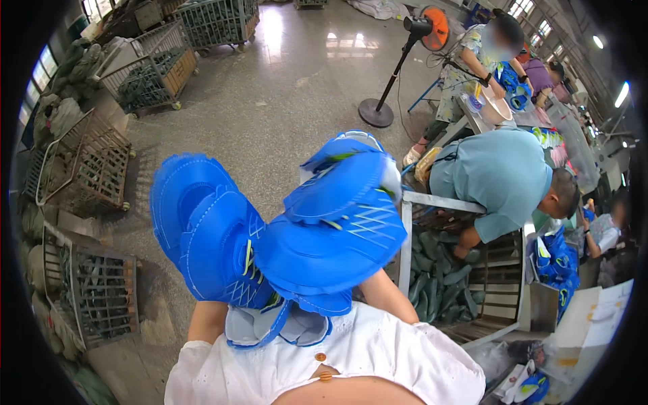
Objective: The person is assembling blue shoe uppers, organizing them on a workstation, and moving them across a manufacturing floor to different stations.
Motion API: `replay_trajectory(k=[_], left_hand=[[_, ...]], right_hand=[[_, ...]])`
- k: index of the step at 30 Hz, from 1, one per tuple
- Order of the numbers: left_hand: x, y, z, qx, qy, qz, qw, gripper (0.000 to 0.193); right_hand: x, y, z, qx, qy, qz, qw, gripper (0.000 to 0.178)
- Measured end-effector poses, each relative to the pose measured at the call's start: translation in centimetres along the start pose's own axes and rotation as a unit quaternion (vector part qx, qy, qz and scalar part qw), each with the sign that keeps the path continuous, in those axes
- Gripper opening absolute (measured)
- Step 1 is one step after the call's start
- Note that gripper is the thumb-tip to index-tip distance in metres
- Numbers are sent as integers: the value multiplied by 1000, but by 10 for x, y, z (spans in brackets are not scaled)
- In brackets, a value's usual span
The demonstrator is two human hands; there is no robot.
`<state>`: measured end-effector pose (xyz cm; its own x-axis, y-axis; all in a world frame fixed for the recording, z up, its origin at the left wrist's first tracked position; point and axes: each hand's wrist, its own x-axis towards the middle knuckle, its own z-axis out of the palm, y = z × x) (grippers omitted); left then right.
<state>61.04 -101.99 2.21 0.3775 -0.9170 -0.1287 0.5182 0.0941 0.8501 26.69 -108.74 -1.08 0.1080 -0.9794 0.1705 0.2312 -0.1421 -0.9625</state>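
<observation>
Here's a loose white blouse in light, softly creased fabric (378, 361), its near edge sweeping round in a smooth curve, and two round orange-brown buttons (320, 357) sit around the middle, a small gap showing between them! Out to the left and right, short, full white sleeves (442, 347) billow, leaving both forearms (389, 297) bare.
</observation>
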Motion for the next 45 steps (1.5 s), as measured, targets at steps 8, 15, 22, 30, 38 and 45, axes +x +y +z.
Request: replay_trajectory(k=[8, 15, 22, 30, 38, 45], left_hand=[[135, -10, -27, 21, 7, -113, 993, 33], [289, -38, -2, 28, 1, -138, 990, 33], [465, -93, 87, 13, -22, -117, 993, 34], [705, -147, 208, 4, -70, -133, 989, 34], [948, -222, 293, -12, -89, -179, 980, 35], [1168, -281, 456, 4, -179, -245, 953, 35]], right_hand=[[167, 35, 16, -57, 64, 2, 996, 45], [333, 24, 26, 536, 276, 214, 769, 45], [498, 68, -38, 568, 141, 140, 799, 46], [710, 106, -91, 608, 98, 198, 763, 33], [939, 152, -150, 534, 53, 176, 825, 27], [1079, 124, -243, 464, 139, 76, 872, 31]])
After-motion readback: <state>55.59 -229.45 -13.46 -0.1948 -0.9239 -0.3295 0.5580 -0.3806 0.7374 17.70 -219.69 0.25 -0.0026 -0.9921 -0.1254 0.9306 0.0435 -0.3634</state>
